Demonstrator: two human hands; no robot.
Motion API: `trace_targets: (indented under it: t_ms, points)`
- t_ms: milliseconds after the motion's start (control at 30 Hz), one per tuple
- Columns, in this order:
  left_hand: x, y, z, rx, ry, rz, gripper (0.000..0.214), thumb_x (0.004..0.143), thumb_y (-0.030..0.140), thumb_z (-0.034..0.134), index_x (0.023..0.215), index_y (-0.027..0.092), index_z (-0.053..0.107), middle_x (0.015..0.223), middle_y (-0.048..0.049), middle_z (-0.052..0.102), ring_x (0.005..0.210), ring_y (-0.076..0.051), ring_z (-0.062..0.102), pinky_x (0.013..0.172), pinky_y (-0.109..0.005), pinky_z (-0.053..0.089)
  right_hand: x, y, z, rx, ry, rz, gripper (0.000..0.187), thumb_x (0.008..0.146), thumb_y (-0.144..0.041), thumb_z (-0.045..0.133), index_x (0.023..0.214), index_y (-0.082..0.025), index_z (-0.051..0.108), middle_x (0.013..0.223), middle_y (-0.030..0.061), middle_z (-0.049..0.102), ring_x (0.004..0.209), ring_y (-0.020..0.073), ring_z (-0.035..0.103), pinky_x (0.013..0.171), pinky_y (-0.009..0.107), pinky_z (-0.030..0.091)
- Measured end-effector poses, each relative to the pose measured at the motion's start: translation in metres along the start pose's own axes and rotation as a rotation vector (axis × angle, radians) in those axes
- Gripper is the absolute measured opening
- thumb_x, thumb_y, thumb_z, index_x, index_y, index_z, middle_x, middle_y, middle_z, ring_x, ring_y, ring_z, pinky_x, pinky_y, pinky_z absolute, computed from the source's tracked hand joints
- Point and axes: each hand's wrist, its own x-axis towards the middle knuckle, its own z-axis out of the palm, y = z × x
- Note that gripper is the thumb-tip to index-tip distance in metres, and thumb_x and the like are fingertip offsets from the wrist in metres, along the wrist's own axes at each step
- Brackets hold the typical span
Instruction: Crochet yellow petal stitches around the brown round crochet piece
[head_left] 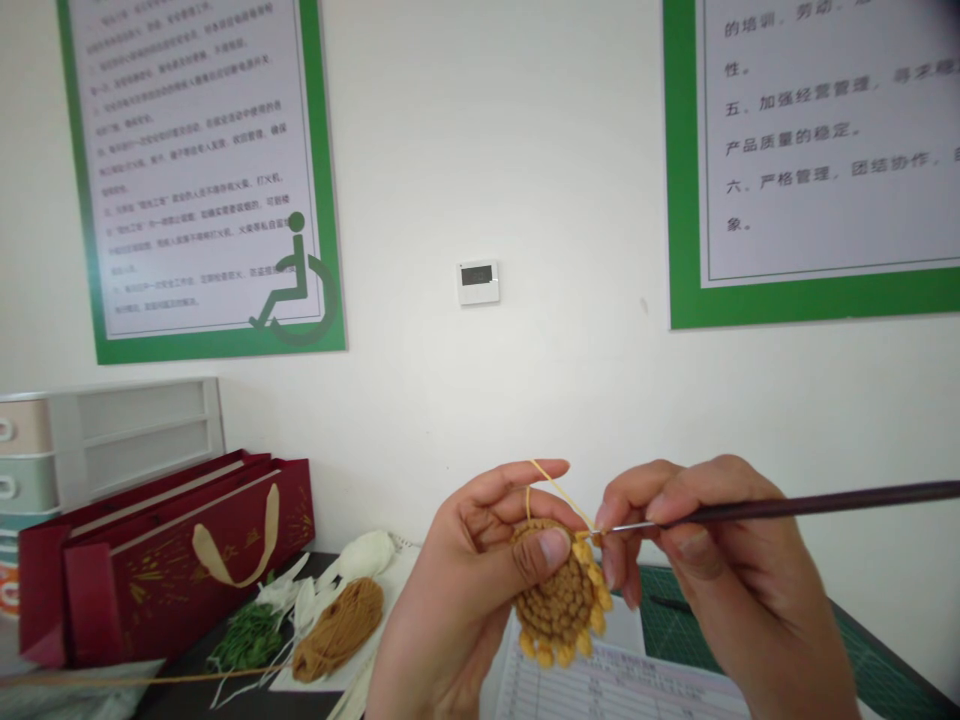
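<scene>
My left hand (480, 580) pinches a round crochet piece (559, 600) between thumb and fingers, with a brown middle and yellow bobbles along its right and lower edge. Yellow yarn (555, 482) runs over the raised left index finger down to the edge of the piece. In my right hand (720, 560) is a crochet hook (817, 502) with a dark handle and a thin metal shaft. The hook's tip meets the yellow yarn at the piece's upper right edge. My right fingertips are close beside that spot.
A printed sheet (600, 685) and a green cutting mat (667, 625) lie below my hands. To the left are a brown yarn skein (341, 625), green yarn (249, 637), white yarn (367, 555), dark red gift bags (210, 560) and a drawer unit (142, 425). A white wall rises behind.
</scene>
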Motion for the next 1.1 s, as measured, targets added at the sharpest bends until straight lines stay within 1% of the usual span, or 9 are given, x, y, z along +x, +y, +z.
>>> trace_targets:
  t_ms: [200, 433, 600, 667, 733, 800, 900, 1000, 1100]
  points:
    - [0.001, -0.003, -0.002, -0.034, -0.012, 0.005, 0.038, 0.076, 0.011, 0.086, 0.112, 0.018, 0.078, 0.086, -0.0046, 0.077, 0.073, -0.015, 0.071, 0.071, -0.027, 0.054, -0.001, -0.003, -0.001, -0.071, -0.031, -0.052, 0.019, 0.105, -0.019, 0.046, 0.109, -0.030, 0.061, 0.100, 0.0035, 0.070, 0.066, 0.0152, 0.071, 0.054, 0.031, 0.060]
    - [-0.001, -0.001, 0.000, -0.039, 0.001, -0.007, 0.039, 0.076, 0.010, 0.085, 0.113, 0.017, 0.078, 0.087, -0.0056, 0.077, 0.073, -0.017, 0.072, 0.072, -0.029, 0.055, 0.003, -0.005, 0.002, -0.118, 0.000, -0.082, 0.019, 0.104, -0.021, 0.050, 0.110, -0.032, 0.065, 0.099, 0.0036, 0.072, 0.063, 0.0149, 0.071, 0.054, 0.031, 0.060]
    - [0.000, -0.003, 0.000, -0.051, -0.007, 0.009, 0.039, 0.076, 0.012, 0.086, 0.113, 0.017, 0.078, 0.087, -0.0055, 0.077, 0.072, -0.017, 0.072, 0.070, -0.028, 0.055, 0.001, -0.004, 0.003, -0.174, -0.012, -0.110, 0.022, 0.103, -0.019, 0.050, 0.111, -0.032, 0.066, 0.102, 0.0044, 0.072, 0.064, 0.0145, 0.070, 0.057, 0.032, 0.060]
    - [0.000, -0.004, 0.000, -0.056, -0.005, 0.017, 0.039, 0.076, 0.011, 0.085, 0.114, 0.017, 0.077, 0.087, -0.0055, 0.077, 0.072, -0.018, 0.073, 0.071, -0.028, 0.056, -0.002, -0.002, 0.002, -0.226, -0.016, -0.148, 0.025, 0.102, -0.016, 0.050, 0.114, -0.032, 0.066, 0.104, 0.0047, 0.073, 0.066, 0.0144, 0.070, 0.059, 0.032, 0.061]
    - [-0.001, -0.003, 0.001, -0.067, 0.005, 0.017, 0.038, 0.078, 0.009, 0.083, 0.114, 0.016, 0.076, 0.089, -0.0052, 0.076, 0.073, -0.018, 0.074, 0.073, -0.029, 0.057, -0.006, 0.001, 0.001, -0.300, -0.013, -0.197, 0.029, 0.099, -0.012, 0.055, 0.116, -0.032, 0.067, 0.108, 0.0052, 0.074, 0.073, 0.0161, 0.072, 0.063, 0.033, 0.062]
    - [-0.002, -0.003, 0.003, -0.091, 0.009, 0.017, 0.038, 0.079, 0.006, 0.082, 0.114, 0.017, 0.076, 0.089, -0.0045, 0.076, 0.075, -0.019, 0.074, 0.074, -0.031, 0.058, -0.011, 0.005, -0.001, -0.380, 0.005, -0.252, 0.035, 0.094, -0.009, 0.061, 0.118, -0.033, 0.068, 0.112, 0.0051, 0.075, 0.082, 0.0186, 0.073, 0.070, 0.034, 0.064]
    - [-0.003, -0.002, 0.005, -0.120, 0.003, 0.022, 0.039, 0.078, 0.005, 0.081, 0.115, 0.018, 0.076, 0.088, -0.0040, 0.075, 0.076, -0.018, 0.074, 0.074, -0.029, 0.058, -0.016, 0.010, -0.002, -0.481, 0.029, -0.314, 0.046, 0.089, -0.005, 0.065, 0.123, -0.037, 0.069, 0.118, 0.0037, 0.075, 0.090, 0.0205, 0.075, 0.077, 0.036, 0.065]
    - [-0.004, -0.002, 0.006, -0.129, -0.012, 0.013, 0.046, 0.078, 0.005, 0.082, 0.121, 0.020, 0.075, 0.090, -0.0047, 0.074, 0.075, -0.016, 0.071, 0.073, -0.027, 0.056, -0.017, 0.013, 0.000, -0.553, 0.044, -0.385, 0.054, 0.085, -0.005, 0.071, 0.128, -0.038, 0.070, 0.115, 0.0038, 0.077, 0.095, 0.0230, 0.076, 0.075, 0.036, 0.066]
    - [-0.005, -0.002, 0.007, -0.132, -0.010, 0.015, 0.052, 0.076, 0.005, 0.083, 0.124, 0.021, 0.074, 0.090, -0.0051, 0.074, 0.078, -0.015, 0.070, 0.076, -0.027, 0.055, -0.017, 0.016, 0.004, -0.544, 0.090, -0.408, 0.057, 0.082, -0.007, 0.075, 0.129, -0.038, 0.069, 0.110, 0.0039, 0.077, 0.094, 0.0238, 0.076, 0.072, 0.036, 0.066]
